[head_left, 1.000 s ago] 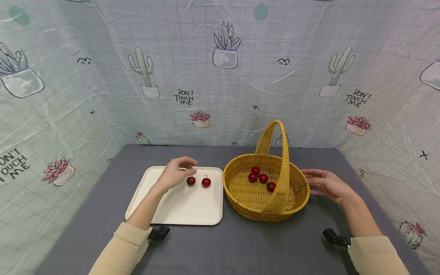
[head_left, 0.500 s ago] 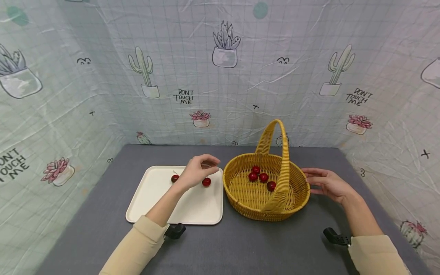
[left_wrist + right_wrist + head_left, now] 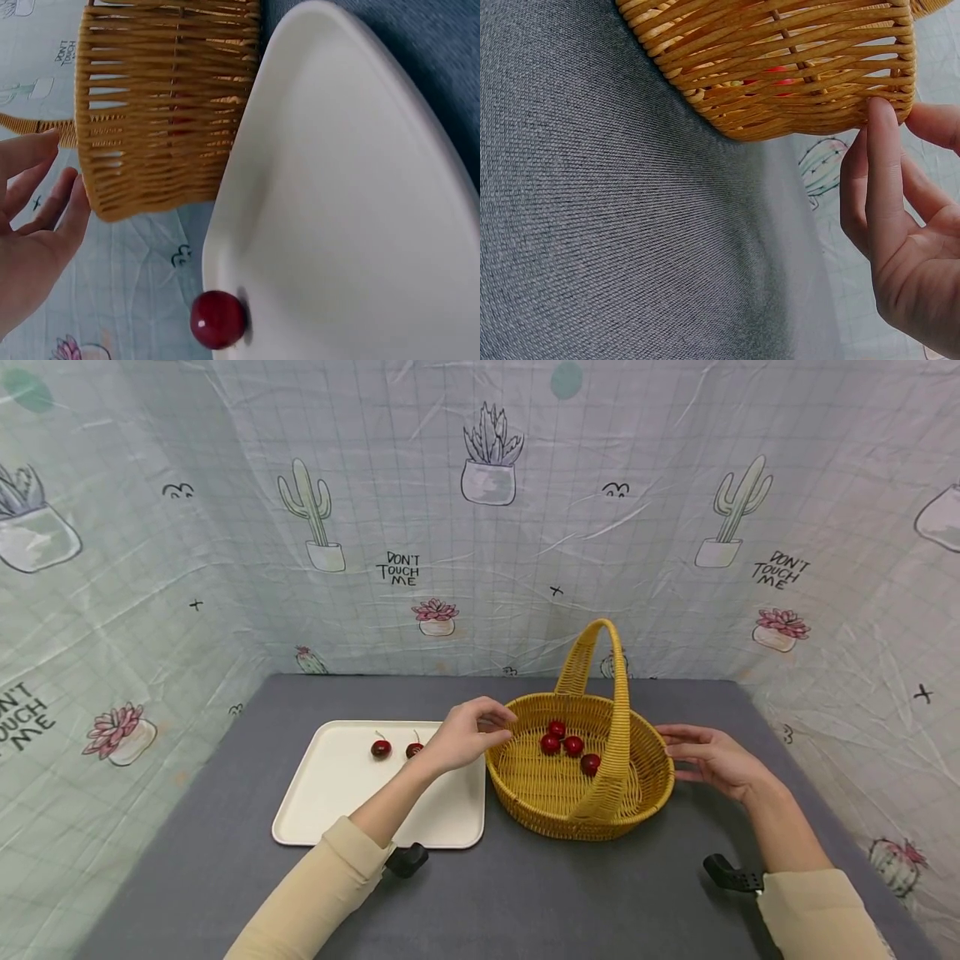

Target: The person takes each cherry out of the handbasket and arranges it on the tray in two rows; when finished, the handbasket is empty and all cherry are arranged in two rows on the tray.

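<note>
My left hand (image 3: 467, 735) is over the right side of the white tray (image 3: 330, 793), its fingertips at the left rim of the yellow wicker basket (image 3: 525, 806). In the left wrist view its fingers are loosely bent and apart, and nothing shows between them. A cherry (image 3: 381, 749) with a stem lies on the tray. To its right is another cherry (image 3: 415, 749), partly covered by the hand. Several cherries (image 3: 573, 745) lie inside the basket. At the basket's right side, my right hand (image 3: 716, 760) touches the rim and outer wall with its fingertips.
The basket's tall arched handle (image 3: 619, 727) rises above its bowl. Grey cloth (image 3: 525, 893) covers the table. A patterned curtain (image 3: 555, 552) hangs behind and along both sides.
My left hand has moved right across the tray to the basket's left rim, uncovering a cherry on the left. My right hand stays at the basket's right side.
</note>
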Tool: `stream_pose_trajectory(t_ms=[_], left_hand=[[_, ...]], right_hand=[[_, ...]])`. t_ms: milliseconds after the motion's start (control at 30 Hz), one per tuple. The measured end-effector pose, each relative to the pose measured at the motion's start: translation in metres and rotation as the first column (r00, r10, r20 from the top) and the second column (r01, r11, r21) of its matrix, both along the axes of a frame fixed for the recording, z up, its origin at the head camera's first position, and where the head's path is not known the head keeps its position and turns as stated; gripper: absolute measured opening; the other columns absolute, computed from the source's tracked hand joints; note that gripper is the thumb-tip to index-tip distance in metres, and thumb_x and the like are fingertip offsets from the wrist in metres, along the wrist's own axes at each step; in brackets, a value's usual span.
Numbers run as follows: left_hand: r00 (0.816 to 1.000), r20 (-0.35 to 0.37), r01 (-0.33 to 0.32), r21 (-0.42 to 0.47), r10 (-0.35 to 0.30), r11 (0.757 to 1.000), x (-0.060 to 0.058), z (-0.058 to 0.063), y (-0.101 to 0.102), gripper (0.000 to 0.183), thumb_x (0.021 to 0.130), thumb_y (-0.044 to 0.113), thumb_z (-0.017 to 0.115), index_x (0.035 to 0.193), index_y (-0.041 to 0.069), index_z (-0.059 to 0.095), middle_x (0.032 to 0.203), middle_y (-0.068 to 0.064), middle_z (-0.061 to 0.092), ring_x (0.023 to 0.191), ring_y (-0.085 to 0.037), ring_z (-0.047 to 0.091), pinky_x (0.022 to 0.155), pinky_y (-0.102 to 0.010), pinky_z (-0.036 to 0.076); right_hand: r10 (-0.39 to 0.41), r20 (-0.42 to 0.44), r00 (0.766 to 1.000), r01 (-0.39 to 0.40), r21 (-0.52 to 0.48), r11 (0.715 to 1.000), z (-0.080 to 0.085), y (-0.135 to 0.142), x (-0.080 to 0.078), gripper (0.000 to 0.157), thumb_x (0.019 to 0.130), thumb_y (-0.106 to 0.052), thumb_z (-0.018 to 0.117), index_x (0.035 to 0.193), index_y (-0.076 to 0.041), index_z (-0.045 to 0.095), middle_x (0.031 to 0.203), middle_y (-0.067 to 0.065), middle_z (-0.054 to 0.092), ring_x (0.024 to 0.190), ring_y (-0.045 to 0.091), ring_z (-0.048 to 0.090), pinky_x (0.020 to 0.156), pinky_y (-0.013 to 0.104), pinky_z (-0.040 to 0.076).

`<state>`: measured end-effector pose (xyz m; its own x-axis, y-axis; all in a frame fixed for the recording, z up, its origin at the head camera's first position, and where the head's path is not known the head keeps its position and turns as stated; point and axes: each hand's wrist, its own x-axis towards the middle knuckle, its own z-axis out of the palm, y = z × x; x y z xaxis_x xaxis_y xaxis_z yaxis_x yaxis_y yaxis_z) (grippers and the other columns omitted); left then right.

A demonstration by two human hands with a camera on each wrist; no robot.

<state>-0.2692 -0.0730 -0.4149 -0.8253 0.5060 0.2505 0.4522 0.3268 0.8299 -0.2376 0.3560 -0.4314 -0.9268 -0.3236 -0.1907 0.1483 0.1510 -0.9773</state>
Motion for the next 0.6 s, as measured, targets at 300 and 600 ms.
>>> stream_pose_trajectory(t_ms=[300,600], left_hand=[[0.999,-0.026,0.041,-0.092,-0.043,0.995,-0.001,0.000,0.029,0.020,0.097,0.007,0.072,0.117,0.005,0.073,0.119,-0.014,0.066,0.110,-0.028,0.065,0.092,-0.032,0.053],[0.994,-0.023,0.105,-0.167,-0.110,0.980,0.001,0.000,0.067,0.020,0.096,0.006,0.073,0.116,0.001,0.074,0.113,-0.012,0.071,0.095,-0.013,0.066,0.082,-0.027,0.052]], right_hand=[[0.000,-0.001,1.000,0.000,0.002,1.000,0.000,0.000,-0.001,0.055,0.106,-0.013,0.059,0.154,0.005,0.037,0.122,-0.008,0.066,0.109,0.011,0.067,0.089,0.039,0.057],[0.005,-0.006,1.000,-0.005,-0.009,1.000,-0.002,0.001,-0.001,0.054,0.106,-0.012,0.058,0.153,0.004,0.039,0.124,-0.008,0.066,0.110,0.012,0.067,0.088,0.039,0.057]])
